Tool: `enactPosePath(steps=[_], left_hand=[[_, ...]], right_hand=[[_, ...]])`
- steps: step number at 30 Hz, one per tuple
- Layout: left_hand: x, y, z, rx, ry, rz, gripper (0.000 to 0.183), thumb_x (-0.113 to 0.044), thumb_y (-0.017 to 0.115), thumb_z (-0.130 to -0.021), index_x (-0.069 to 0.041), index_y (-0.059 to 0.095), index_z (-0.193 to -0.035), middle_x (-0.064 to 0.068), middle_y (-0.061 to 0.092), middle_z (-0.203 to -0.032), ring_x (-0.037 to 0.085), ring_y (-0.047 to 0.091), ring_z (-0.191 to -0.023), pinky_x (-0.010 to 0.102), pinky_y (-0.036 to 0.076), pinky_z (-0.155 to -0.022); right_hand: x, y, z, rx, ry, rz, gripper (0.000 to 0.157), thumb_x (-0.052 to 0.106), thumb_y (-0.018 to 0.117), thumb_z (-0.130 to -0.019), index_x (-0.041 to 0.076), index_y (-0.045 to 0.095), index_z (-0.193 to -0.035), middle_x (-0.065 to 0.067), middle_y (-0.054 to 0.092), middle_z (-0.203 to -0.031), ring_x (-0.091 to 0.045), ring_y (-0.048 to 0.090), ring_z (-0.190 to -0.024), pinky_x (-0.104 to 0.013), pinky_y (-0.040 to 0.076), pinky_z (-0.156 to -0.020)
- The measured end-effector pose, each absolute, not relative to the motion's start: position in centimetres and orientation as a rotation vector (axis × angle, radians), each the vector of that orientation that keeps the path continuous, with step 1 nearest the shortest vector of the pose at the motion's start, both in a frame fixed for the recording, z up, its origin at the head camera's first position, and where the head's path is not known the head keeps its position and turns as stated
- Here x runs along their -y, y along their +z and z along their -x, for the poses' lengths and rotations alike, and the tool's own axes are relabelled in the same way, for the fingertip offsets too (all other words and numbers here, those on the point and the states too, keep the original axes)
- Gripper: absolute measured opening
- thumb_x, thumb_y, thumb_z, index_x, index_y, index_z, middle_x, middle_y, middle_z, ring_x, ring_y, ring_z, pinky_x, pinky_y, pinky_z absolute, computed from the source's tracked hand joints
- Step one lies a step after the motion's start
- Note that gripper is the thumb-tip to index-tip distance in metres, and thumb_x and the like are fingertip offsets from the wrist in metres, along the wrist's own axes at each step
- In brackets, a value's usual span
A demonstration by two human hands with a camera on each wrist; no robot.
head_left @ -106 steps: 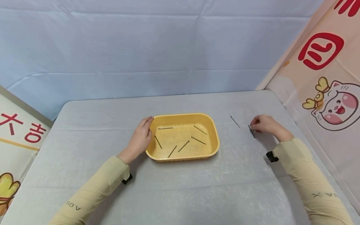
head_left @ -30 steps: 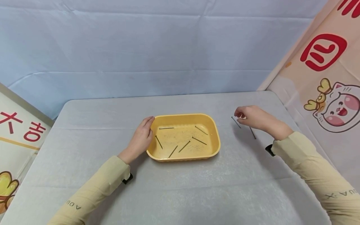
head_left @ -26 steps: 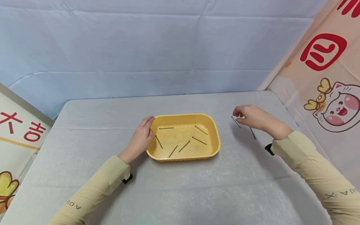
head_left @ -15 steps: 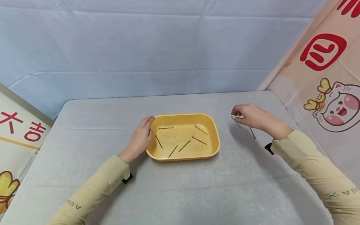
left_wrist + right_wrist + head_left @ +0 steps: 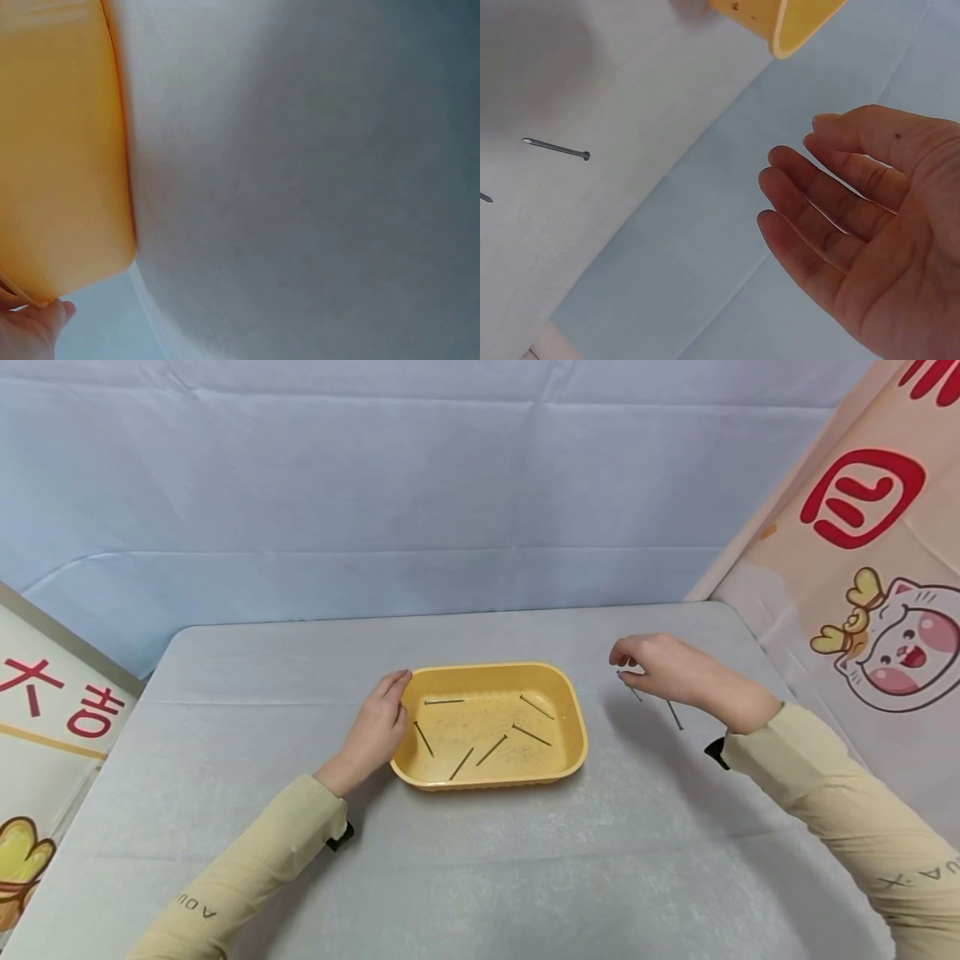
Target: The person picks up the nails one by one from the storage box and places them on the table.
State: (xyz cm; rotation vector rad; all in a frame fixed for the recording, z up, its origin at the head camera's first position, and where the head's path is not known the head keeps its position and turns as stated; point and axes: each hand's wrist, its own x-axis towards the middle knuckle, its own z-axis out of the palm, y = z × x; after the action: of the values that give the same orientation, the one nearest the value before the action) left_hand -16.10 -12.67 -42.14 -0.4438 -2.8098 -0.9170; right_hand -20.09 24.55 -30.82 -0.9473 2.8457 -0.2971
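My left hand (image 5: 371, 731) holds the left rim of a yellow plastic basin (image 5: 487, 783). In the left wrist view, its fingertips sit at the rim, beside the basin's outer wall (image 5: 64, 150). Several dark nails lie scattered inside, one nail (image 5: 491, 750) near the middle. Off to the right, my right hand (image 5: 667, 670) hovers with loosely bent fingers and nothing between them. Below it, a loose nail (image 5: 636, 693) is partly hidden by the thumb. Another nail (image 5: 674, 715) lies just right of that one. The right wrist view shows a nail (image 5: 556, 148) apart from the relaxed hand (image 5: 870, 217).
A grey cloth (image 5: 480, 877) covers the table under everything. Behind it hangs a pale blue backdrop (image 5: 360, 485). Printed banners stand on both sides, the right banner (image 5: 787, 610) close to the table's edge.
My right hand has left the right-hand loose nail, which its fingers held earlier, and moved left above the other one. Lately it drifts slightly further left. Left hand and basin stay put.
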Motion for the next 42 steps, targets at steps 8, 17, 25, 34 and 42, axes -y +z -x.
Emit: enactPosePath(steps=[8,17,25,34,42], left_hand=[[12.7,-42.1,16.1,2.811,-0.915,0.436,0.045,0.003,0.041,-0.089,0.008,0.038,-0.133,0.019,0.04,-0.134,0.03,0.039,-0.125,0.041,0.035,-0.102],[12.7,-42.2,16.1,2.815,-0.928,0.433,0.045,0.004,0.04,-0.089,0.008,0.038,-0.134,0.019,0.039,-0.135,0.03,0.038,-0.125,0.042,0.035,-0.102],[12.6,-42.1,16.1,2.813,-0.937,0.435,0.044,0.003,0.039,-0.09,0.008,0.037,-0.134,0.019,0.039,-0.135,0.031,0.038,-0.125,0.042,0.035,-0.102],[12.6,-42.1,16.0,2.823,-0.932,0.427,0.045,0.003,0.04,-0.09,0.008,0.037,-0.134,0.019,0.039,-0.135,0.03,0.038,-0.125,0.042,0.034,-0.102],[12.6,-42.2,16.0,2.822,-0.932,0.427,0.044,0.002,0.039,-0.09,0.008,0.037,-0.134,0.019,0.039,-0.135,0.03,0.037,-0.126,0.042,0.034,-0.102]], right_hand=[[-24.1,-30.3,20.0,-2.84,-0.291,0.974,0.017,0.001,0.061,-0.081,-0.002,0.061,-0.098,-0.011,0.063,-0.094,-0.026,0.059,-0.088,-0.039,0.049,-0.075],[-23.4,-29.7,19.7,-2.837,-0.304,1.001,0.017,0.001,0.061,-0.081,-0.001,0.062,-0.098,-0.01,0.063,-0.095,-0.026,0.059,-0.088,-0.038,0.049,-0.075],[-22.5,-29.5,19.7,-2.821,-0.288,1.029,0.018,0.002,0.06,-0.082,0.0,0.061,-0.099,-0.008,0.062,-0.096,-0.022,0.059,-0.084,-0.037,0.049,-0.073],[-21.5,-29.5,19.6,-2.815,-0.271,1.036,0.018,0.002,0.059,-0.081,0.001,0.062,-0.1,-0.009,0.063,-0.097,-0.023,0.059,-0.087,-0.037,0.048,-0.075],[-20.2,-29.3,19.5,-2.802,-0.262,1.079,0.019,0.001,0.058,-0.082,0.001,0.062,-0.1,-0.009,0.063,-0.098,-0.024,0.059,-0.09,-0.037,0.049,-0.077]])
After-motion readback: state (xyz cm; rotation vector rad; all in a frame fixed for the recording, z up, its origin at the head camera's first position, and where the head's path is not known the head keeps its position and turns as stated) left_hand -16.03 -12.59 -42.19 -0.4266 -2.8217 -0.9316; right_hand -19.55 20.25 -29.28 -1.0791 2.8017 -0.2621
